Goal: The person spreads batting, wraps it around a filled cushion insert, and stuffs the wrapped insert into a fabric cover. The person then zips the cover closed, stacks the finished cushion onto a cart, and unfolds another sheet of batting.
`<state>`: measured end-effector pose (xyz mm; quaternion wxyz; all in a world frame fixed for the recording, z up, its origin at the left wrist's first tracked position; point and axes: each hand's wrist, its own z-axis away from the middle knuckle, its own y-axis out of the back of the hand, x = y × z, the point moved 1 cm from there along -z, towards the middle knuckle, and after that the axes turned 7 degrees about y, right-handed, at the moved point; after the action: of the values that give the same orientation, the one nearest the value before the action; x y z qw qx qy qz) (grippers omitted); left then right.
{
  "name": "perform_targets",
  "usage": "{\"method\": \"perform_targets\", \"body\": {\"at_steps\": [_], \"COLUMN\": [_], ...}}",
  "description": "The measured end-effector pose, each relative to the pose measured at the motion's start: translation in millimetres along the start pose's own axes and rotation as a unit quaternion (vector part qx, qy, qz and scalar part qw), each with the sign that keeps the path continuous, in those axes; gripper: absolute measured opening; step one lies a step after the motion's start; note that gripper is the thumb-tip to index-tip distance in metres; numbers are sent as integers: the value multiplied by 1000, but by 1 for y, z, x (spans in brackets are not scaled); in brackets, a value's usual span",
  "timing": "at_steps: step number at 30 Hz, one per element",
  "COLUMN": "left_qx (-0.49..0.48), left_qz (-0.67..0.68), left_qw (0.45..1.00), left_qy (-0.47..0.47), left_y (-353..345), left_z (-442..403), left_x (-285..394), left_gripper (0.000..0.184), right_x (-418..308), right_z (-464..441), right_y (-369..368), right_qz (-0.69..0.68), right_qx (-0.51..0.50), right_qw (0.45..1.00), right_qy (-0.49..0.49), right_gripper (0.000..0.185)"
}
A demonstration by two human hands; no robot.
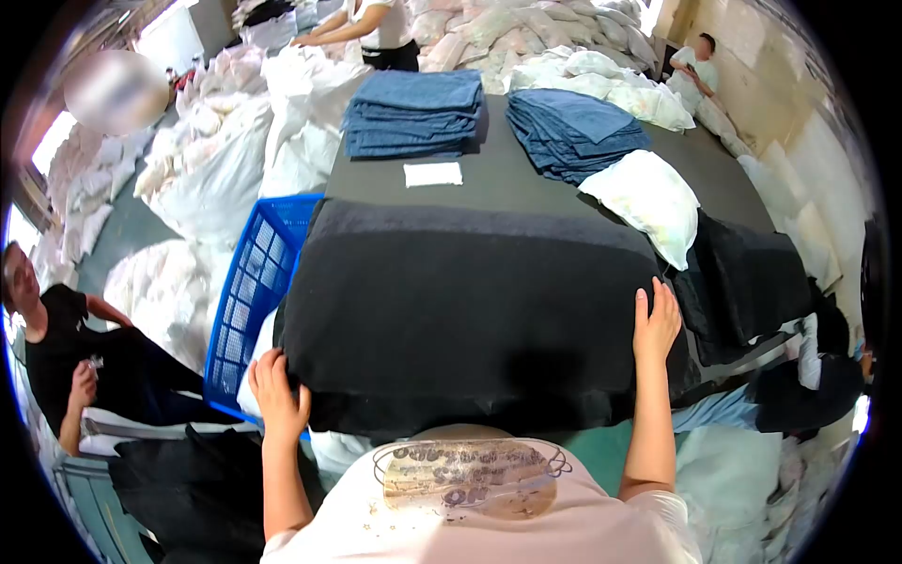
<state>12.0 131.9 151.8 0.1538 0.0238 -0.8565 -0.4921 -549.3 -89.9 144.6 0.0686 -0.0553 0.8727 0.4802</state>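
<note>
A wide stack of black folded cloth (460,291) lies across the near part of the dark table, its front edge close to my body. At its left front corner rests my left hand (278,390), fingers apart. My right hand (657,320) lies at the stack's right edge, its fingers extended and holding nothing. Behind the cloth are a small white packet (433,175) and two piles of folded blue denim, one at the left (413,113) and one at the right (575,133). A white bag (648,202) touches the stack's back right corner.
A blue plastic crate (246,305) stands left of the table. More black cloth (752,282) lies at the right. One person (80,348) is at the left, another (376,28) behind the table, a third (695,70) at the back right. White sacks (211,160) are piled around.
</note>
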Motion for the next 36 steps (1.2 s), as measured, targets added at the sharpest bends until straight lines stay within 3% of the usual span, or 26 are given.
{"method": "perform_targets", "body": {"at_steps": [3, 8, 11, 15, 19, 21, 22, 23, 24, 25, 26, 27, 28, 29, 30, 31, 33, 36], "left_qx": [-44, -25, 14, 60, 100, 149, 175, 197, 201, 128, 58, 4, -17, -50, -67, -104, -98, -37], "left_qz": [-19, -115, -156, -189, -157, -136, -5, 127, 381, 544, 671, 721, 714, 697, 661, 689, 838, 876], "left_qw": [999, 984, 980, 980, 982, 971, 949, 893, 726, 607, 512, 468, 487, 487, 508, 483, 310, 266], "left_qy": [7, 131, 118, 25, 37, 128, 261, 385, 536, 566, 532, 511, 503, 524, 548, 530, 438, 400], "left_y": [5, -14, -15, 5, 13, 4, -8, -23, -34, -25, -30, -45, -60, -61, -59, -77, -132, -117], "left_z": [-1, -11, -23, -20, -6, 19, 37, 60, 78, 79, 81, 86, 85, 67, 53, 51, 56, 57], "left_x": [-3, 19, 26, 17, 11, -13, -32, -49, -64, -45, -35, -28, -8, 25, 52, 59, 68, 80], "left_gripper": [52, 95, 88, 72, 70, 73, 71, 71, 63, 57, 50, 52, 54, 59, 62, 69, 68, 68], "right_x": [-6, -11, -2, 8, 6, 10, 13, 17, 37, 62, 76, 107, 164, 163, 161, 141, 95, 12], "right_z": [-5, -11, -12, -14, -16, -31, -47, -70, -91, -115, -141, -170, -199, -205, -210, -210, -192, -171], "right_y": [2, 2, -10, -14, -1, 12, 19, 26, 11, -11, -32, -79, -157, -185, -212, -223, -233, -216], "right_qz": [19, -22, -31, -35, -17, -57, -107, -156, -137, -117, -92, -94, -64, -312, -502, -542, -530, -512], "right_qx": [6, 1, 1, 8, -11, -73, -110, -178, -171, -165, -200, -230, -273, -334, -373, -392, -382, -349], "right_qw": [1000, 999, 999, 998, 997, 992, 987, 972, 976, 979, 975, 968, 955, 874, 728, 678, 699, 752], "right_qy": [23, 47, 43, 50, 77, 85, 51, -13, 2, 22, -8, -46, -92, -166, -280, -307, -291, -224], "right_gripper": [52, 50, 48, 45, 45, 45, 45, 51, 57, 63, 77, 86, 91, 85, 78, 78, 77, 75]}}
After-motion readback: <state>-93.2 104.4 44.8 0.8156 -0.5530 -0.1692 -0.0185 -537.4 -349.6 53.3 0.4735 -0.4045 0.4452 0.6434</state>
